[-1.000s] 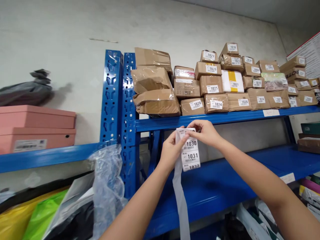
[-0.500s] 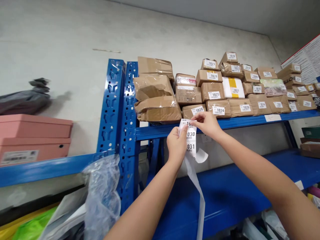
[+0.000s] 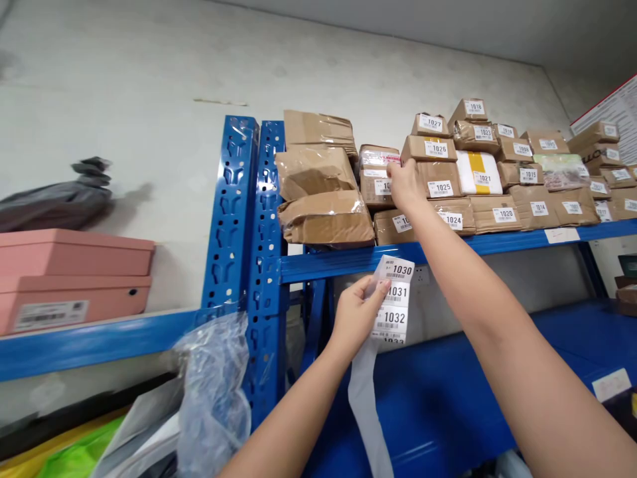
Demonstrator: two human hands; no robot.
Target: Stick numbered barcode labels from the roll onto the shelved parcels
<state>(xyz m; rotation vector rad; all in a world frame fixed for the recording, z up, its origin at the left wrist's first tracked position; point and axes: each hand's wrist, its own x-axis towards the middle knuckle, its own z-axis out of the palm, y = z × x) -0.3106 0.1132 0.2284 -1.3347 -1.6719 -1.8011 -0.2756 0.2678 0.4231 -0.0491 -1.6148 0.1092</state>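
My left hand (image 3: pixel 359 312) is closed, thumb on top, around a strip of number labels (image 3: pixel 395 318) reading 1030, 1031 and 1032. A pale tail of backing paper (image 3: pixel 367 398) hangs below it. Up at the shelf, the closed fingers of my right hand (image 3: pixel 407 187) touch the right side of a white label (image 3: pixel 382 186) on the front of a brown cardboard box (image 3: pixel 374 198). That label's digits are partly covered by the fingers. Above sits a taped box with a pink-and-white strip (image 3: pixel 379 157), and below a box (image 3: pixel 391 229) with a partly hidden label.
Crumpled brown parcels (image 3: pixel 323 216) are stacked left of the box. Numbered boxes (image 3: pixel 485 214) line the shelf to the right. A blue perforated upright (image 3: pixel 229 219) stands at left, near pink boxes (image 3: pixel 74 272) and a clear plastic bag (image 3: pixel 213 392).
My right hand has moved from the strip up to the box, where a label now shows. The top label has left the strip, and my left hand has lowered slightly.
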